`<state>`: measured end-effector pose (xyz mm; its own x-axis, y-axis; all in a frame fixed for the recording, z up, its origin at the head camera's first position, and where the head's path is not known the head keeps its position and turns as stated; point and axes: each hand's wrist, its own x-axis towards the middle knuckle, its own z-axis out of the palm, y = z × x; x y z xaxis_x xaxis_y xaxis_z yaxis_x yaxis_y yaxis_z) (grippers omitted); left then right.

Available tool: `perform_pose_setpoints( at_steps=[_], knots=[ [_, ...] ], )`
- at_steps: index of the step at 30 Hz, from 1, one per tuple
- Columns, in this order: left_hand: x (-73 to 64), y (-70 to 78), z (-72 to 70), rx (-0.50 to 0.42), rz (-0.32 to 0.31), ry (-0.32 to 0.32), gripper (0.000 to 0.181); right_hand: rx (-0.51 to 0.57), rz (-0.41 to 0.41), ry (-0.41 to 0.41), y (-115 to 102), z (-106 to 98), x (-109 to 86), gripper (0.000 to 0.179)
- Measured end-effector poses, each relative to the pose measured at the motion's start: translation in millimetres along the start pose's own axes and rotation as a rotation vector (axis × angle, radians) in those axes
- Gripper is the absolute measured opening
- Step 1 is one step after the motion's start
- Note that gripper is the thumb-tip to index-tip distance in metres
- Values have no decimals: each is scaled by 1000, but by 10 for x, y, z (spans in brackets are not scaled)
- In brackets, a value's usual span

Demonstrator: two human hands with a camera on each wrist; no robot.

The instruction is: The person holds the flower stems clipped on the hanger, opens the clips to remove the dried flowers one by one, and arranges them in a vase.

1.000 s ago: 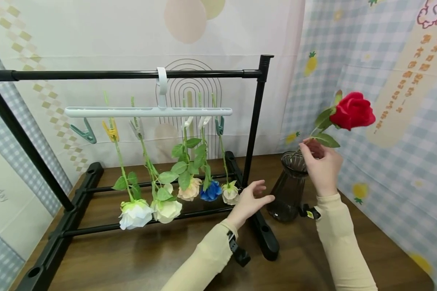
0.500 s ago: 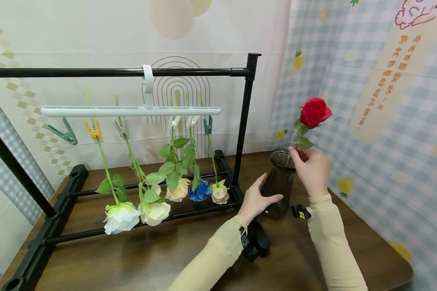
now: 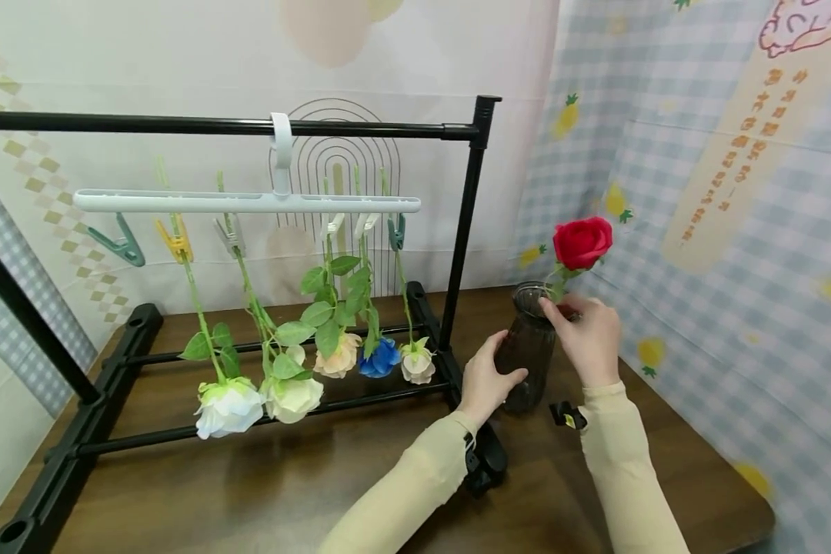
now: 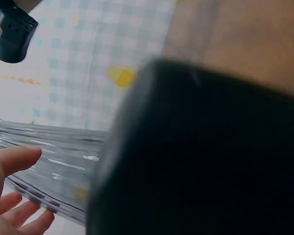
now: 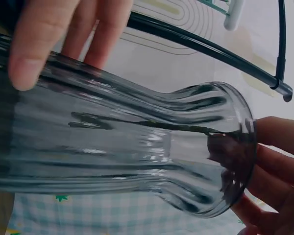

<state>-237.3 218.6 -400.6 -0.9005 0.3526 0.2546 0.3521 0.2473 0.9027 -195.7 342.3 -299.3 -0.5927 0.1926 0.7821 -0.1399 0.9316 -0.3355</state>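
My right hand pinches an artificial red rose by its stem, just over the mouth of a dark clear-glass vase. Through the glass in the right wrist view, the green stem runs down inside the vase's neck, with the fingers beyond the rim. My left hand is round the left side of the vase at mid-body, thumb on the near side, fingers partly hidden behind it. In the left wrist view the thumb overlaps the ribbed glass. The vase stands upright on the wooden table.
A black rack stands left of the vase. From its bar hangs a white hanger with clips holding several upside-down flowers, including a blue one. An unused teal clip hangs at the left. A checked cloth wall borders the right.
The right hand has lowered the rose, its stem going into the vase and its bloom coming nearer the rim. My left hand has moved right, from beside the vase to its side.
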Motion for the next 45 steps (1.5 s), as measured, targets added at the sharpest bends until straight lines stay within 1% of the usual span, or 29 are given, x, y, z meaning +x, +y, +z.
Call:
perform_pose_setpoints(
  at_steps=[3, 6, 9, 12, 13, 16, 18, 19, 20, 22, 24, 25, 27, 29, 32, 33, 34, 35, 36, 38, 41, 42, 45],
  knots=[
    [2, 2, 38, 41, 21, -6, 65, -6, -15, 17, 48, -10, -41, 29],
    [3, 4, 59, 55, 25, -11, 65, -16, -38, 21, 78, -21, -61, 30],
    [11, -6, 51, 66, 30, 2, 64, -21, -61, 6, 87, -19, -49, 39],
    [24, -24, 28, 85, 50, 16, 64, -25, -69, -33, 77, -16, -17, 51],
    [29, -32, 20, 91, 55, 20, 64, -25, -68, -43, 72, -12, -4, 50],
    [40, -54, 2, 101, 64, 30, 64, 35, -4, -79, 43, -3, 25, 37],
    [40, -65, -7, 98, 63, 31, 64, 83, 32, -82, 30, 1, 27, 29],
    [37, -69, -10, 98, 62, 31, 64, 103, 41, -79, 26, 4, 26, 26],
    [34, -73, -12, 98, 61, 30, 64, 125, 51, -77, 25, 6, 21, 27],
    [25, -79, -17, 95, 60, 25, 64, 146, 35, -82, 37, 6, 10, 27],
    [18, -85, -17, 96, 59, 20, 64, 169, 10, -110, 55, 0, 9, 21],
    [17, -89, -16, 98, 60, 21, 64, 186, 10, -134, 66, -6, 10, 17],
    [14, -98, -12, 102, 61, 21, 64, 209, -6, -189, 100, -24, 21, 13],
    [12, -103, -9, 105, 59, 19, 64, 226, -3, -256, 119, -63, 39, 13],
    [9, -106, -2, 101, 59, 18, 64, 270, 27, -368, 149, -143, 69, 20],
    [8, -104, 0, 100, 58, 18, 64, 288, 51, -398, 151, -177, 72, 23],
    [6, -103, 1, 98, 56, 17, 64, 305, 75, -423, 162, -205, 72, 25],
    [5, -104, 3, 96, 55, 18, 64, 299, 90, -435, 175, -232, 64, 27],
    [4, -103, 3, 93, 54, 18, 64, 302, 112, -436, 194, -258, 48, 31],
    [3, -103, 4, 88, 52, 18, 63, 270, 128, -410, 232, -299, 4, 36],
    [8, -101, 4, 75, 48, 20, 64, 242, 136, -365, 285, -343, -67, 42],
    [11, -100, 5, 72, 47, 21, 64, 253, 131, -356, 302, -352, -86, 45],
    [19, -105, 14, 74, 40, 25, 64, 255, 127, -353, 330, -377, -137, 46]
  ],
)
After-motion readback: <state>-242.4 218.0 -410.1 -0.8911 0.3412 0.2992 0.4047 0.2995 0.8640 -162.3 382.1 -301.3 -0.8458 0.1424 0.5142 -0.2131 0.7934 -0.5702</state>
